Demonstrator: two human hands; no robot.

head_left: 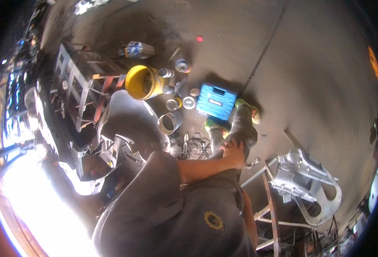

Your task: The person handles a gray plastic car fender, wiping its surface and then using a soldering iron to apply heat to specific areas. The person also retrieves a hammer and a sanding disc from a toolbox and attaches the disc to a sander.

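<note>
My left hand lies on my thigh, palm down, with its fingers spread and nothing seen in it. Its forearm crosses in front of my body. Only part of my right forearm shows, beside my dark shirt; the hand is hidden. A small shiny metal piece sticks out just past my leg; its kind and what holds it are unclear. At my feet lies a blue tool case with a dark handle.
Left of the case stand a yellow bucket, a grey can and several tins. A large grey curved panel and a metal stand are at the left. Rightward, a silver car-body part rests by a rusty frame.
</note>
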